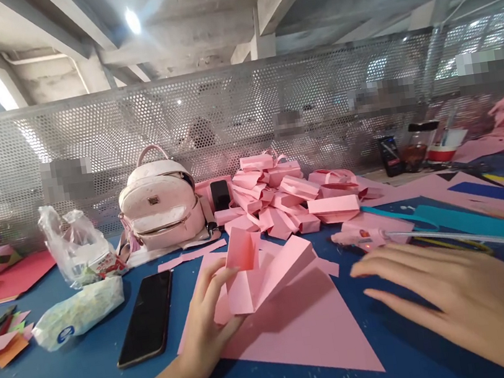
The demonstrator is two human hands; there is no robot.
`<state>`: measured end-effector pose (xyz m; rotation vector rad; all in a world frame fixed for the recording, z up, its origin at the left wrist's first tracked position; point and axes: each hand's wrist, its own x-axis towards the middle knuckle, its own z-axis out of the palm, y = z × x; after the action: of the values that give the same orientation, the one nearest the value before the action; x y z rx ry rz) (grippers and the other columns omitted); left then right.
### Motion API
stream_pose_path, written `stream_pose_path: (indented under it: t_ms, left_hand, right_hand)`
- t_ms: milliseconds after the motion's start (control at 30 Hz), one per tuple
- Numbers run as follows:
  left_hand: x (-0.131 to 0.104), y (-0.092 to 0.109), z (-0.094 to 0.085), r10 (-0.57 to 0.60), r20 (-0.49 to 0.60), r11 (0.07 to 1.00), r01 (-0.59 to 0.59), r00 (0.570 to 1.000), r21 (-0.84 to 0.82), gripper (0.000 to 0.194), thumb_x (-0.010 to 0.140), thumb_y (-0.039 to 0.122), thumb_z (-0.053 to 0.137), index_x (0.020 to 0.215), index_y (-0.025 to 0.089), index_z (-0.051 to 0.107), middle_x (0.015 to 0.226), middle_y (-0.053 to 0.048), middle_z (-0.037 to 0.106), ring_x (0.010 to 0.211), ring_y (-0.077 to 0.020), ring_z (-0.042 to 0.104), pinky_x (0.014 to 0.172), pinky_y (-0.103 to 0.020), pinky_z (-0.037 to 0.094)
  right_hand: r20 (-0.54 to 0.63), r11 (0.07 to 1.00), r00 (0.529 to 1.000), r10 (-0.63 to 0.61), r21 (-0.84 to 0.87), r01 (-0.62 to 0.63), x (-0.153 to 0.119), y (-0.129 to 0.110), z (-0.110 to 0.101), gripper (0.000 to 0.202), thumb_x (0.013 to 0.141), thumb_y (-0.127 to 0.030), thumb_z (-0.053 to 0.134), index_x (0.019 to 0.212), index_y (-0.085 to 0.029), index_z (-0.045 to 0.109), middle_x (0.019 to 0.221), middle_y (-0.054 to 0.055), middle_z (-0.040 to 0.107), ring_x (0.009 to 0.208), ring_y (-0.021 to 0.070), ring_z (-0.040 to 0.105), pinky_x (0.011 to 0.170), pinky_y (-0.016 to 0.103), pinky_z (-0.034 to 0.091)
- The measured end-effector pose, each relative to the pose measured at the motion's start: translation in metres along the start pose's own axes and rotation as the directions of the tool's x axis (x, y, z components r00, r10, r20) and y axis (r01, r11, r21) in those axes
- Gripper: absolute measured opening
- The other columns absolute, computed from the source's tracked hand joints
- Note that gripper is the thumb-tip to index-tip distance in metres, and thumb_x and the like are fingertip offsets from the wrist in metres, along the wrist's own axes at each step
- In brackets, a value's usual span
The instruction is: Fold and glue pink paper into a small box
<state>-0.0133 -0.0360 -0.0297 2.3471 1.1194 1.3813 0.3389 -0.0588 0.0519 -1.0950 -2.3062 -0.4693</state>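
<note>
My left hand point(210, 310) grips a folded pink paper piece point(269, 277) by its left end, the thumb in front and the fingers behind. The piece is creased into open, box-like panels and is held above a flat pink paper sheet point(301, 338). Fingers stretched out and apart, my right hand point(454, 292) hovers over the blue table at the right, holding nothing. Just beyond its fingertips lies a pink glue gun point(357, 239) with a long clear glue stick point(455, 234) running out of its back.
Behind the sheet rises a heap of folded pink paper boxes point(276, 195). A pale pink backpack point(160, 202), a black phone point(145, 316), a tissue pack point(79, 313) and a plastic bag point(74, 242) stand left. Teal paper point(467, 221) lies right. A perforated metal screen point(231, 104) closes the back.
</note>
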Motion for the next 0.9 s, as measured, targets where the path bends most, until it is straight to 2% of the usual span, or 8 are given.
stream_pose_path:
  t_ms: [33, 67, 167, 267, 367, 533, 733, 900]
  left_hand:
    - [0.0, 0.0, 0.0, 0.005, 0.0, 1.0, -0.005, 1.0, 0.0, 0.056, 0.089, 0.019, 0.065, 0.139, 0.03, 0.044, 0.144, -0.013, 0.043, 0.137, -0.0343, 0.042, 0.106, -0.049, 0.045]
    - [0.0, 0.0, 0.0, 0.007, 0.002, 1.0, -0.007, 1.0, 0.0, 0.056, 0.089, 0.019, 0.065, 0.139, 0.03, 0.044, 0.144, -0.014, 0.043, 0.137, -0.0342, 0.042, 0.106, -0.049, 0.044]
    - [0.0, 0.001, -0.001, 0.007, 0.01, 1.0, -0.007, 1.0, -0.001, 0.056, 0.089, 0.016, 0.063, 0.139, 0.03, 0.044, 0.143, -0.013, 0.044, 0.137, -0.0327, 0.042, 0.107, -0.048, 0.043]
    - [-0.001, 0.003, -0.001, 0.009, 0.011, 1.0, -0.008, 1.0, -0.009, 0.056, 0.089, 0.015, 0.063, 0.139, 0.03, 0.043, 0.143, -0.012, 0.044, 0.136, -0.0308, 0.043, 0.107, -0.046, 0.043]
    - [-0.002, 0.004, -0.002, -0.003, 0.012, 1.0, 0.003, 1.0, -0.012, 0.059, 0.088, 0.012, 0.062, 0.14, 0.032, 0.043, 0.143, -0.01, 0.044, 0.135, -0.0298, 0.043, 0.107, -0.044, 0.042]
    - [-0.002, 0.003, -0.003, 0.006, 0.031, 1.0, -0.006, 0.999, -0.018, 0.058, 0.088, 0.014, 0.062, 0.14, 0.032, 0.042, 0.143, -0.01, 0.044, 0.135, -0.0298, 0.044, 0.108, -0.044, 0.041]
    - [-0.007, 0.0, -0.003, 0.027, 0.072, 0.999, -0.029, 0.997, 0.031, 0.06, 0.089, 0.015, 0.06, 0.143, 0.033, 0.042, 0.146, -0.011, 0.042, 0.133, -0.0298, 0.048, 0.105, -0.043, 0.045]
    - [-0.007, -0.001, -0.003, 0.043, 0.078, 0.996, -0.048, 0.996, 0.072, 0.058, 0.095, 0.025, 0.058, 0.15, 0.033, 0.038, 0.149, -0.011, 0.044, 0.136, -0.0298, 0.047, 0.107, -0.041, 0.046]
  right_hand:
    - [-0.01, 0.987, 0.987, -0.159, -0.012, 0.159, 0.014, -0.012, -0.002, 0.028, 0.1, -0.034, 0.043, 0.107, -0.031, 0.071, 0.106, 0.0, 0.077, 0.095, 0.026, 0.072, 0.087, 0.042, 0.055]
    - [-0.035, 0.97, 0.969, -0.243, -0.033, 0.242, 0.028, -0.022, -0.002, 0.029, 0.103, -0.03, 0.041, 0.113, -0.027, 0.068, 0.11, 0.003, 0.076, 0.099, 0.0254, 0.07, 0.089, 0.041, 0.053]
    - [-0.093, 0.925, 0.921, -0.378, -0.078, 0.371, 0.061, -0.043, 0.005, 0.027, 0.104, -0.02, 0.042, 0.116, -0.019, 0.065, 0.116, 0.007, 0.072, 0.109, 0.0257, 0.064, 0.093, 0.041, 0.048]
    - [-0.05, 0.919, 0.918, -0.393, 0.024, 0.395, 0.082, -0.047, 0.019, 0.02, 0.102, -0.023, 0.049, 0.112, -0.019, 0.066, 0.117, 0.008, 0.069, 0.113, 0.0265, 0.059, 0.095, 0.043, 0.045]
    - [0.012, 0.903, 0.913, -0.407, 0.158, 0.401, 0.099, -0.041, 0.031, 0.012, 0.099, -0.022, 0.057, 0.095, -0.021, 0.068, 0.11, 0.005, 0.07, 0.107, 0.0243, 0.059, 0.094, 0.042, 0.042]
    - [0.093, 0.865, 0.904, -0.418, 0.346, 0.364, 0.121, -0.035, 0.036, 0.01, 0.096, -0.024, 0.065, 0.086, -0.022, 0.068, 0.097, -0.001, 0.071, 0.098, 0.021, 0.058, 0.09, 0.038, 0.037]
    - [0.129, 0.843, 0.905, -0.405, 0.436, 0.315, 0.124, -0.04, 0.039, 0.01, 0.094, -0.022, 0.067, 0.084, -0.021, 0.067, 0.082, -0.003, 0.069, 0.083, 0.018, 0.055, 0.086, 0.035, 0.033]
    - [0.101, 0.831, 0.913, -0.395, 0.462, 0.309, 0.122, -0.04, 0.04, 0.01, 0.092, -0.023, 0.07, 0.083, -0.021, 0.069, 0.079, -0.003, 0.068, 0.081, 0.0184, 0.052, 0.087, 0.034, 0.033]
